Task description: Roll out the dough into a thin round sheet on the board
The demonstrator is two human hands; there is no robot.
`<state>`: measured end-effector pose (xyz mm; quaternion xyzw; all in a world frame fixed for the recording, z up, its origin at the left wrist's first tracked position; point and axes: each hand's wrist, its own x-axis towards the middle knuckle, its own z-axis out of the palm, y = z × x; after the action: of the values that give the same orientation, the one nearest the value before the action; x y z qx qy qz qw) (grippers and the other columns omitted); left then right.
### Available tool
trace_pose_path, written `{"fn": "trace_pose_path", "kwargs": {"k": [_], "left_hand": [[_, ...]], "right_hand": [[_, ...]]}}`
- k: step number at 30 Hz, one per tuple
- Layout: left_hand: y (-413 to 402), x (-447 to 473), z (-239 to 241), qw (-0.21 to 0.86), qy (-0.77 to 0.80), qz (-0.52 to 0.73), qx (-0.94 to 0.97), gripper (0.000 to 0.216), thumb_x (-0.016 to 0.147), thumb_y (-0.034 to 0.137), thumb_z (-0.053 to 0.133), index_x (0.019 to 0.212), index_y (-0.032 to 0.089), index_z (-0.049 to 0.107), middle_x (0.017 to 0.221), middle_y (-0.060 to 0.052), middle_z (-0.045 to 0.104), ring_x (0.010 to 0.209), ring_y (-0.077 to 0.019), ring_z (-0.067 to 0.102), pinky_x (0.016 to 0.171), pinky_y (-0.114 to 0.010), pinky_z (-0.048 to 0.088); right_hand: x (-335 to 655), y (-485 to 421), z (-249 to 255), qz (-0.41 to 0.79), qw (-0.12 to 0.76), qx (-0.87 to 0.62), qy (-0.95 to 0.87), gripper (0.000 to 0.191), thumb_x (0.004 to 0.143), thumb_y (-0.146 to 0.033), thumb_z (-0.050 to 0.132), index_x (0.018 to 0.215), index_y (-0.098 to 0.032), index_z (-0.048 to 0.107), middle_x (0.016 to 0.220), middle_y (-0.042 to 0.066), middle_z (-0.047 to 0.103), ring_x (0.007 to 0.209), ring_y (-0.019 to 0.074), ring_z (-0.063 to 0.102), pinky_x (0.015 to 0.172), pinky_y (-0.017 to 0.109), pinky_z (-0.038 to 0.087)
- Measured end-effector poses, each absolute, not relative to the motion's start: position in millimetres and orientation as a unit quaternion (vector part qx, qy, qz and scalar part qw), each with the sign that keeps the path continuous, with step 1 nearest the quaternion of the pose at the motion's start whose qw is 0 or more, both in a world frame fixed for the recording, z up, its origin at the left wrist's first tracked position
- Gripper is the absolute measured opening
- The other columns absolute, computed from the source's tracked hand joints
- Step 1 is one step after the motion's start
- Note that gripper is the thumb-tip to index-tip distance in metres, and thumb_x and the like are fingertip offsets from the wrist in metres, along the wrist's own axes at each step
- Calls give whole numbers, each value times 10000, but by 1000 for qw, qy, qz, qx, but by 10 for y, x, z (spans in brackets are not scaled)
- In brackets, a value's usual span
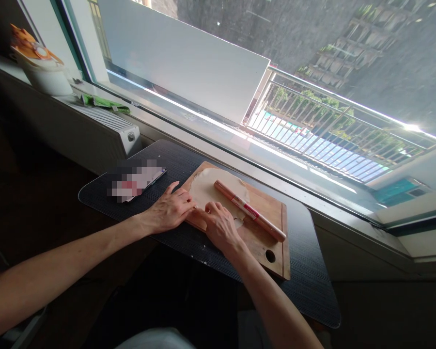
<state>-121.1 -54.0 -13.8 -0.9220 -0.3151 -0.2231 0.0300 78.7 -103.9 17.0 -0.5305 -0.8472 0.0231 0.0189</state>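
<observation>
A flat, pale sheet of dough (207, 186) lies on a wooden cutting board (261, 237). At its near edge, my left hand (172, 208) is closed in a pinch, thumb and forefinger together and the little finger raised. Close beside it, my right hand (221, 225) has curled fingers pinching the same edge; the fingertips are partly hidden. A wrapped rolling pin (269, 227) with a red label rests diagonally across the dough's right side and the board. By my right wrist shows a small pale bit of dough (238, 223).
The board sits on a dark folding-style table (305, 286) with rounded corners. A phone (141, 184), partly blurred out, lies on the left. Behind are a radiator (119, 131) with a green cloth (105, 103), a white bin (49, 77) and a large window with a railing (312, 121) outside.
</observation>
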Motion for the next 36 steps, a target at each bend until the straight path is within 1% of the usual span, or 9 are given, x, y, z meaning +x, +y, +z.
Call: {"fn": "trace_pose_path", "kwargs": {"k": [5,9,13,15,19,25,28,31,36], "left_hand": [[-530,-1245,-174,49,-313,-203,-926,262,968,239,474,1129,232,680,1007,-70,660,1004,-230,583,1123,-568,239],[-533,-1279,-163,40,-311,-195,-929,269,959,226,486,1148,255,675,992,-54,661,1035,-231,578,1133,-580,214],[-569,-1294,-137,35,-317,-196,-927,290,939,219,504,1164,273,679,1014,-55,657,1024,-234,576,1121,-593,224],[-556,-1299,-106,23,-319,-193,-928,261,936,241,513,1111,275,703,1037,-57,656,1029,-235,577,1121,-590,225],[-384,-1297,51,-14,-367,-228,-902,272,950,256,467,1079,243,706,1037,-52,664,1022,-223,590,1093,-541,284],[-6,-1090,314,19,-418,-332,-845,320,964,273,408,1081,212,699,1036,-67,673,1021,-224,600,1000,-445,393],[61,-870,255,4,-415,-285,-864,340,968,282,392,1133,194,677,1092,-85,684,1064,-233,603,1018,-455,395],[71,-669,130,-47,-431,-177,-884,402,978,306,369,1266,161,609,1307,-131,636,1245,-267,541,1089,-517,349],[74,-541,85,-82,-490,-45,-867,543,1005,345,269,1494,143,390,1595,-140,355,1490,-281,276,1168,-581,235]], "right_hand": [[773,-1047,189,11,-4,-502,-865,327,997,-173,439,1240,-280,630,1092,77,616,955,223,513,775,332,420],[866,-1017,259,25,18,-497,-867,354,944,-110,478,1189,-274,674,1115,74,625,991,214,524,843,337,421],[1327,-970,369,-9,91,-584,-807,374,928,-99,459,1207,-223,676,1184,101,622,1066,235,522,929,378,395],[1624,-968,378,-19,87,-646,-758,308,958,-168,458,1168,-197,682,1167,119,625,1056,253,526,928,395,393],[1977,-1016,292,57,60,-679,-730,231,953,-231,516,1122,-168,659,1095,106,629,1047,238,541,921,354,413],[1706,-995,238,85,132,-577,-802,247,903,-162,545,1132,-181,638,1098,83,611,998,202,539,879,314,434],[1567,-937,247,92,118,-540,-828,254,880,-135,555,1106,-177,663,1067,79,615,961,192,542,884,314,434],[1526,-846,226,106,108,-541,-828,218,884,-157,566,1060,-174,693,1062,82,627,962,189,562,899,319,443],[1388,-717,144,60,132,-663,-734,416,1006,-317,436,1357,-138,569,1361,157,565,1280,257,497,1083,424,380]]}}
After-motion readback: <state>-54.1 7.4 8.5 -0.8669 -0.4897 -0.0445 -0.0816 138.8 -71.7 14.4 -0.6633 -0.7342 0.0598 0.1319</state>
